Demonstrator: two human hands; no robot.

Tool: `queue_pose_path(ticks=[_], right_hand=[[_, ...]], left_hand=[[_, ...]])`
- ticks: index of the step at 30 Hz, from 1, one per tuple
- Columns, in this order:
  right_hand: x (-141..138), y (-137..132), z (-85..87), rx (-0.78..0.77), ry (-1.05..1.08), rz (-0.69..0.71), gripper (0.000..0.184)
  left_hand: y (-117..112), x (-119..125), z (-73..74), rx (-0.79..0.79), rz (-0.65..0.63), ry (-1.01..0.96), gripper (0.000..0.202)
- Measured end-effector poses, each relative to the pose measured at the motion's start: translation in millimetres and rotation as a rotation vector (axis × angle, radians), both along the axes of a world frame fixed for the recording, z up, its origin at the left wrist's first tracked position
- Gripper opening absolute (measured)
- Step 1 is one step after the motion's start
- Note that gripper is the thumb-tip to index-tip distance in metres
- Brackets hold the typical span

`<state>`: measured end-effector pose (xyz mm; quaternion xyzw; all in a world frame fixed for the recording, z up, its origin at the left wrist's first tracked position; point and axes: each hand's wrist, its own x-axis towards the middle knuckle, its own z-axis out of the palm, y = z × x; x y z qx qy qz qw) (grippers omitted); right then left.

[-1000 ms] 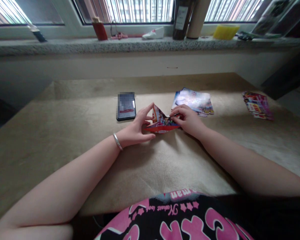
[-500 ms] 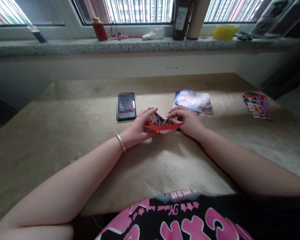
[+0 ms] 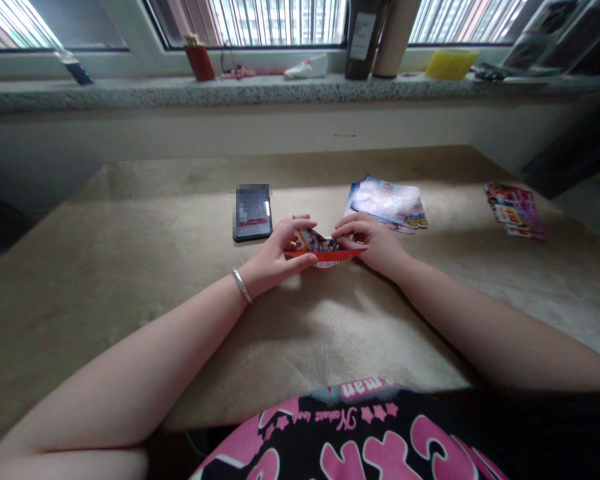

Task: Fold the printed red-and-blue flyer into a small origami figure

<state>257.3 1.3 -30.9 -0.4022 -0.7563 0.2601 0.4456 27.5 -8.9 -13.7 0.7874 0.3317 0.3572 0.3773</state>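
Between my hands is a colourful printed sheet of paper (image 3: pixel 325 255), bent into a curve, with a red edge and white lettering toward me. My left hand (image 3: pixel 286 250) grips its left end, the thumb lying over the near red edge. At the right end, my right hand (image 3: pixel 373 241) pinches the paper with bent fingers. The paper is held just above the table, and part of it is hidden by my fingers. A phone (image 3: pixel 253 213) lies just beyond my left hand. Past my right hand rests a pile of blue and white printed sheets (image 3: pixel 390 200).
A tan cover spreads over the table (image 3: pixel 130 267). Pink and red printed papers (image 3: pixel 513 210) lie at the far right. Along the stone windowsill (image 3: pixel 145 95) stand a red bottle (image 3: pixel 199 60), a dark bottle (image 3: pixel 363 47) and a yellow object (image 3: pixel 450 65).
My left thumb has come from under the paper onto its near edge. The paper has shifted slightly left. My right hand has barely moved.
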Motion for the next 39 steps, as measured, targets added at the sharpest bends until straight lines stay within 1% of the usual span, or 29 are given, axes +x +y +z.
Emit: queue_pose_path(ticks=[3,6,8,11,14,16,19,21,23,27,30,35,39], right_hand=[[-1,0,0.9,-0.003,0.005,0.019,0.010],[-1,-1,1.9,-0.048,0.044,0.024,0.012],[-2,-3,3.5,-0.134,0.081,0.031,0.018],[-3,-7,7.0,-0.293,0.189,0.070,0.029],[-4,-11,9.5,-0.352,0.299,0.138,0.040],[-4,-13,10.0,-0.339,0.328,0.188,0.045],[-4,-15,9.6,-0.309,0.283,0.225,0.043],[-6,-16,9.1,-0.310,0.197,0.200,0.042],[-7,-16,8.5,-0.289,0.117,0.148,0.039],[-8,-13,6.7,-0.218,0.068,0.098,0.029],[-8,-11,5.5,-0.230,0.084,0.093,0.028],[-8,-12,5.0,-0.253,0.086,0.103,0.028],[-7,-12,4.6,-0.239,0.071,0.083,0.028]], left_hand=[[-2,2,0.4,0.027,0.086,0.023,0.052],[-3,4,-0.6,0.014,0.111,-0.032,0.059],[-3,5,-1.2,-0.004,0.125,-0.059,0.062],[-2,6,-1.5,-0.040,0.154,-0.068,0.054],[-1,6,-2.2,-0.076,0.178,-0.100,0.045],[1,6,-3.1,-0.094,0.197,-0.123,0.043],[2,5,-4.4,-0.114,0.224,-0.158,0.042],[3,4,-4.3,-0.109,0.241,-0.143,0.038],[3,4,-3.5,-0.080,0.264,-0.083,0.033],[3,4,-1.4,0.015,0.271,0.013,0.028],[3,3,0.0,0.007,0.239,0.004,0.031],[1,2,1.6,0.035,0.099,0.008,0.034],[1,3,1.1,0.031,0.086,0.020,0.031]])
